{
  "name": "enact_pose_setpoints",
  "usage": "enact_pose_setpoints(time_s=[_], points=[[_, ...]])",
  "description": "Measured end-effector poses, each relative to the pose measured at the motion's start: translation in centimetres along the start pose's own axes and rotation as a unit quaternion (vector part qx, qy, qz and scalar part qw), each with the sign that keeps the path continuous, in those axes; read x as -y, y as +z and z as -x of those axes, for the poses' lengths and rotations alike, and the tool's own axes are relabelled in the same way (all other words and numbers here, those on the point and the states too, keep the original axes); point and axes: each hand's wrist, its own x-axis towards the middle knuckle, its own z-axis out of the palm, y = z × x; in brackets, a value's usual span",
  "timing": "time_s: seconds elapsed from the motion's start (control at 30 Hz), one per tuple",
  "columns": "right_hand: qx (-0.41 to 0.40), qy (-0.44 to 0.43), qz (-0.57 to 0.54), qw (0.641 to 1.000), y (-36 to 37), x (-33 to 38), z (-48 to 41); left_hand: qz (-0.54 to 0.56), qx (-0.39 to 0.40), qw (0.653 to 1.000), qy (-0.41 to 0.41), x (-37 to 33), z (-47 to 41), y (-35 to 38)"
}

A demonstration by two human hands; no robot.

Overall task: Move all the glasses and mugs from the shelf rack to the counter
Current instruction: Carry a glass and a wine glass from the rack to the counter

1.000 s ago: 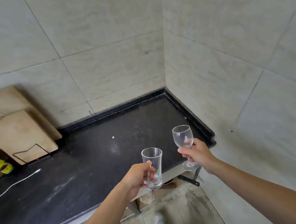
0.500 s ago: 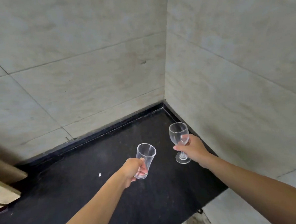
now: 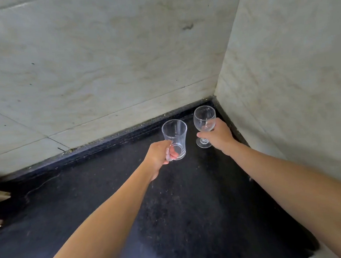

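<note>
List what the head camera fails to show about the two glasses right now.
Head view: whether the tall glass touches the counter; no side angle.
Wine glass stem: partly covered by the right hand.
Left hand fingers: seen only through glass, blurred.
Shelf rack: outside the frame.

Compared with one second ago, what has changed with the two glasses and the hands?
The left hand and right hand carried the glass mug and wine glass forward, from the front edge of the counter into its back corner. Whether the glasses touch it is unclear. Both grips are unchanged.
</note>
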Motion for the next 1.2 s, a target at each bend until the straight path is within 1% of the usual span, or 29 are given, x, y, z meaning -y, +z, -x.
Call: enact_pose_setpoints(time_s=[0.1, 0.3, 0.4, 0.47, 0.53, 0.63, 0.67, 0.73, 0.8, 0.83, 0.93, 1.0, 1.1, 1.2], points=[[-0.006, -0.019, -0.008, 1.0, 1.2, -0.3, -2.8, -0.005, -0.004, 1.0, 0.018, 0.1, -2.5, 0.0], [0.008, -0.033, -0.015, 0.999, 2.3, -0.2, -5.9, 0.029, -0.01, 0.999, 0.009, -0.5, -5.5, 0.4], [0.008, -0.045, -0.025, 0.999, 2.6, -0.4, -7.0, 0.019, -0.011, 0.999, 0.028, -1.0, -6.5, 1.2], [0.005, -0.04, -0.029, 0.999, 2.7, -0.7, -7.4, 0.016, -0.013, 0.999, 0.038, -1.3, -6.7, 1.4], [0.02, -0.026, -0.041, 0.999, 2.7, -0.9, -7.5, 0.007, -0.016, 0.999, 0.051, -1.3, -7.0, 1.2], [0.048, -0.004, -0.076, 0.996, 2.5, -1.3, -6.8, -0.025, -0.061, 0.996, 0.055, -0.9, -7.3, 0.7], [0.046, -0.001, -0.064, 0.997, 2.2, -1.5, -6.2, -0.033, -0.084, 0.994, 0.054, -0.8, -7.1, 0.6], [0.038, 0.008, -0.002, 0.999, 1.6, -1.8, -4.5, -0.055, -0.131, 0.988, 0.054, -0.4, -6.3, 0.2], [0.047, 0.022, 0.06, 0.997, 1.0, -2.2, -2.6, -0.104, -0.149, 0.983, 0.039, 0.4, -4.8, -0.2], [0.058, 0.027, 0.088, 0.994, 0.6, -2.2, -1.4, -0.131, -0.136, 0.982, 0.025, 1.0, -3.9, -0.5], [0.101, 0.019, 0.166, 0.981, -0.2, -2.2, 2.7, -0.208, -0.046, 0.977, -0.01, 3.5, -0.8, -1.2], [0.134, 0.0, 0.213, 0.968, -0.5, -2.2, 5.5, -0.293, -0.005, 0.956, -0.017, 5.4, 1.4, -1.9], [0.166, -0.031, 0.284, 0.944, -0.6, -2.0, 9.4, -0.387, 0.011, 0.922, -0.007, 7.8, 4.8, -2.6], [0.179, -0.069, 0.342, 0.92, -0.3, -1.4, 12.8, -0.428, 0.007, 0.904, 0.009, 9.8, 8.3, -3.2]])
